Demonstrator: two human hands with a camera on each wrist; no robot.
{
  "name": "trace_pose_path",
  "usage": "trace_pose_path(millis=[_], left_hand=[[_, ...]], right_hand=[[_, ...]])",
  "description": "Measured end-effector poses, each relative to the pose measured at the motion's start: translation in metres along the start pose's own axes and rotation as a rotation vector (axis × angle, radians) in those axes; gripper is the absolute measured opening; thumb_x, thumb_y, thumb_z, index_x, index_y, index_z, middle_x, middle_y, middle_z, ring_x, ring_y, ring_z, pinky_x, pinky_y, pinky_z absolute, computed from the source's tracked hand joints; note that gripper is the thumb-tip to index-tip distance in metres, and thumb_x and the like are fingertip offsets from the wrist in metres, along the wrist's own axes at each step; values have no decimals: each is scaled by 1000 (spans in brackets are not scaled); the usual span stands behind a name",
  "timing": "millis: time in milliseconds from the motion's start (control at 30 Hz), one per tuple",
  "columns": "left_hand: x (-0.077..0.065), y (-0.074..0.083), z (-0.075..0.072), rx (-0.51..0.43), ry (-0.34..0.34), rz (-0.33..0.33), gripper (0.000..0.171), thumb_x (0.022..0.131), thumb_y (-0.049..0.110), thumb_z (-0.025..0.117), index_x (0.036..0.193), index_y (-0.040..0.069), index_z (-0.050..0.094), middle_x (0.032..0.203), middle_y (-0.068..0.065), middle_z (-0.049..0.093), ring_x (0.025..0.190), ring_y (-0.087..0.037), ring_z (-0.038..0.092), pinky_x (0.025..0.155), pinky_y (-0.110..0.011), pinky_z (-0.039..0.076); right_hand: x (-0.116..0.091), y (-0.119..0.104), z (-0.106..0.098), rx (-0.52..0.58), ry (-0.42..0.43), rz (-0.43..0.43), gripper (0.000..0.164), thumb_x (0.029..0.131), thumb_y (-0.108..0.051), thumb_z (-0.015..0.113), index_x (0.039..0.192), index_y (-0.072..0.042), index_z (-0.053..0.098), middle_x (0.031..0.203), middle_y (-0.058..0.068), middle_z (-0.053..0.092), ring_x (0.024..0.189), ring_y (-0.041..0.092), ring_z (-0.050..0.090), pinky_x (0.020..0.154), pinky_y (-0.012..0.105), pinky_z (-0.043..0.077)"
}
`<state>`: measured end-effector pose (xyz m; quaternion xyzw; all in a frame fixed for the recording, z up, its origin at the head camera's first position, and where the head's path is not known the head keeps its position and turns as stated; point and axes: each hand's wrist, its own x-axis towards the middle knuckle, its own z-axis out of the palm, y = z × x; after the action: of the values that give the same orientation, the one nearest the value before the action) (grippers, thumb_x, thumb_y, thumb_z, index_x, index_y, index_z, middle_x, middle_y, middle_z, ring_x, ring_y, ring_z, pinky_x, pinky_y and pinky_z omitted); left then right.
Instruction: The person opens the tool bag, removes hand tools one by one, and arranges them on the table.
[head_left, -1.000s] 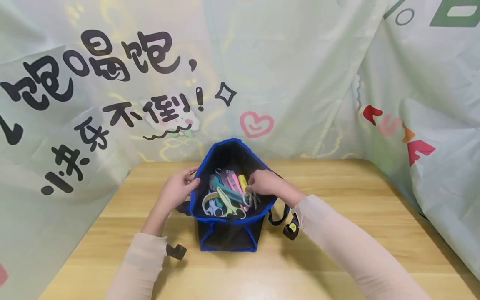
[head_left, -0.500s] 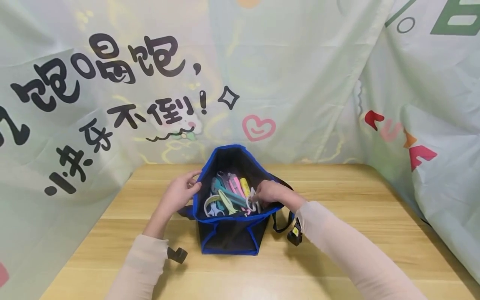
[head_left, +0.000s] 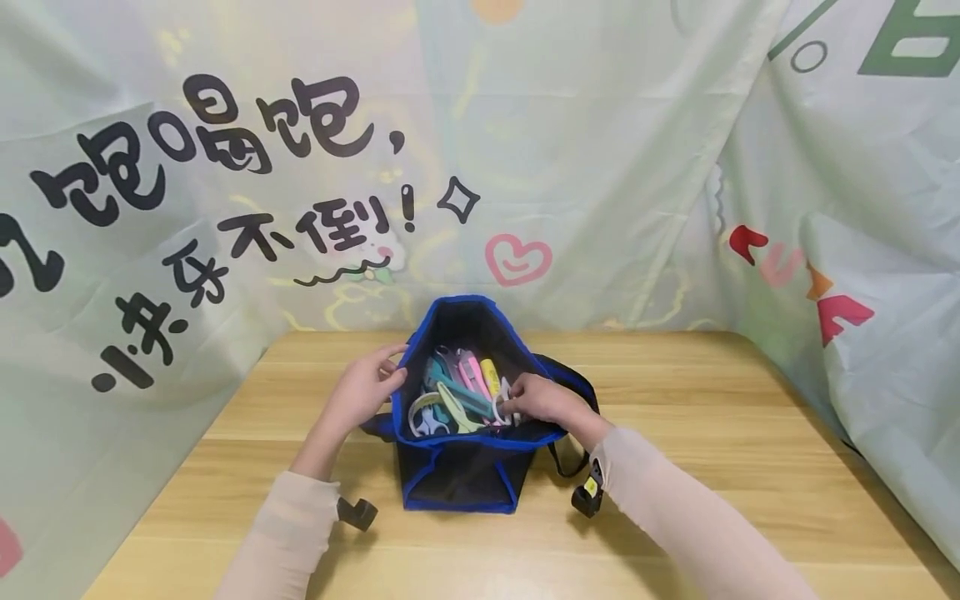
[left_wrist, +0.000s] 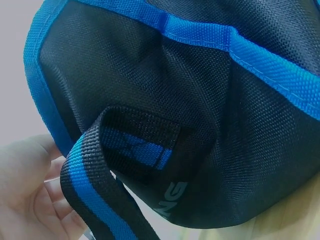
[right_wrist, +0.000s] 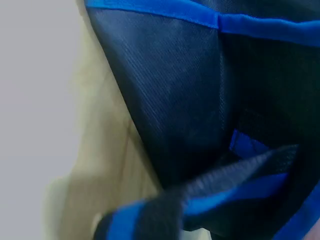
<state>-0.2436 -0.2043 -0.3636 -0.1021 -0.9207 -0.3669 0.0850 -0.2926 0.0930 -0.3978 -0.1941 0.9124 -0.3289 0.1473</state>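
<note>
Wooden table | bag between side edges | left hand pinching left rim | right hand slanting inside, can't tell fingers' grip

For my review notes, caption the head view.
Left hand at the edge of a blue-trimmed black fabric bag, right hand inside among colourful stationery.

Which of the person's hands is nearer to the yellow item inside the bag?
Right. The right hand is inside the bag, just to the right of the yellow item; the left hand is farther off, at the bag's left rim.
</note>
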Motion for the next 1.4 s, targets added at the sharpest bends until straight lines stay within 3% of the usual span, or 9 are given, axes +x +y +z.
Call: trace_pose_path(millis=[100, 233, 367, 600, 867, 1000, 1233, 1400], left_hand=[[0, 0, 1, -9, 0, 2, 45, 96, 19, 60, 140, 10, 53, 103, -16, 68, 73, -20, 67, 61, -33, 57], [1, 1, 2, -17, -2, 9, 45, 96, 18, 60, 140, 10, 53, 102, -15, 68, 72, -19, 67, 60, -33, 57], [1, 3, 2, -12, -8, 15, 45, 96, 18, 60, 140, 10, 53, 101, -15, 67, 71, -19, 67, 59, -32, 57], [2, 2, 4, 9, -5, 20, 45, 96, 19, 61, 140, 12, 54, 100, -13, 68, 70, -17, 66, 59, -32, 56], [2, 1, 5, -6, -1, 9, 44, 96, 19, 60, 139, 11, 54, 100, -13, 68, 68, -17, 66, 60, -32, 56], [2, 0, 4, -22, 24, -2, 43, 97, 18, 60, 138, 9, 55, 99, -15, 67, 69, -19, 65, 60, -33, 57], [2, -1, 1, -22, 28, -8, 42, 98, 18, 59, 138, 8, 55, 100, -16, 68, 71, -20, 66, 61, -34, 58], [1, -2, 1, -24, 20, -17, 43, 97, 19, 59, 139, 10, 55, 101, -15, 67, 73, -20, 66, 63, -34, 58]], right_hand=[[-3, 1, 2, 85, 30, 44, 39, 86, -26, 72, 60, -13, 46, 54, -3, 45, 47, 11, 42, 50, 25, 33], [-8, 2, 4, 279, 59, 78, 21, 86, -18, 70, 88, -1, 57, 76, 5, 58, 61, 13, 57, 61, 26, 48], [-9, 6, 1, 482, 16, 76, 36, 91, -12, 62, 117, 11, 53, 88, 9, 61, 72, 14, 63, 75, 32, 56], [-9, 16, -4, 727, -157, 52, 50, 97, -13, 54, 135, 16, 39, 90, 6, 67, 83, 15, 66, 91, 37, 52], [-10, 5, -9, 963, -234, -5, 54, 97, -10, 55, 141, 14, 36, 105, 11, 70, 98, 19, 67, 90, 33, 52], [-15, -5, -18, 1074, -228, -85, 51, 98, -4, 51, 141, 15, 34, 101, 9, 69, 92, 17, 68, 85, 30, 54], [-29, -14, -36, 1149, -186, -136, 46, 99, -4, 48, 140, 11, 34, 100, 7, 67, 82, 14, 68, 78, 26, 55], [-39, -10, -49, 1142, -166, -156, 34, 100, -8, 50, 130, 5, 47, 102, 7, 67, 87, 16, 67, 79, 27, 54]])
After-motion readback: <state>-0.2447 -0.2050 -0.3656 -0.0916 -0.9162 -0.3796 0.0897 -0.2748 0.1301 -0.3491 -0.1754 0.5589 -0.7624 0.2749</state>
